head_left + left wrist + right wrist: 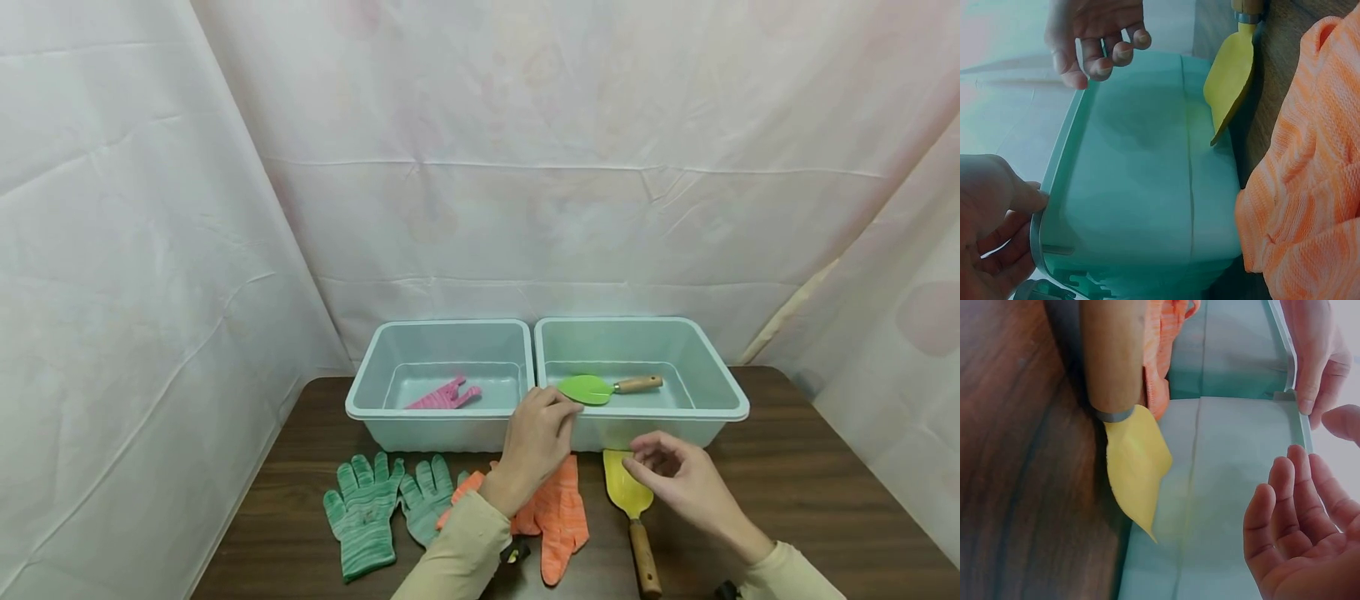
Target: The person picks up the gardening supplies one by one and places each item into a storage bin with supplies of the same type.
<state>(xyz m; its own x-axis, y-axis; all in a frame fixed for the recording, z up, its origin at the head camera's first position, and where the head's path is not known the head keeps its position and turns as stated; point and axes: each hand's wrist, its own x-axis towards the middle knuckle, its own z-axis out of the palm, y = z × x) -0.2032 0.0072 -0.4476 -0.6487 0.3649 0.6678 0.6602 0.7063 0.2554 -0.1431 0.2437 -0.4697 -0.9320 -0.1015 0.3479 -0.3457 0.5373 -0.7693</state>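
Note:
My left hand [536, 437] pinches the front rim of the right pale green bin [716, 412] near its left corner; in the left wrist view the thumb lies outside and the fingers reach over the edge. A green trowel [588, 389] with a wooden handle lies inside that bin. My right hand [678, 479] hovers in front of the bin, fingers loosely bent and holding nothing. Below it a yellow trowel [628, 492] lies on the table, blade towards the bin. Orange gloves [561, 521] lie under my left forearm, partly hidden by it.
The left pale green bin [442, 429], beside the right one, holds a pink glove [446, 396]. Green gloves [367, 517] lie at the left of the dark wooden table [780, 500]. Pale cloth [525, 208] hangs behind and at both sides.

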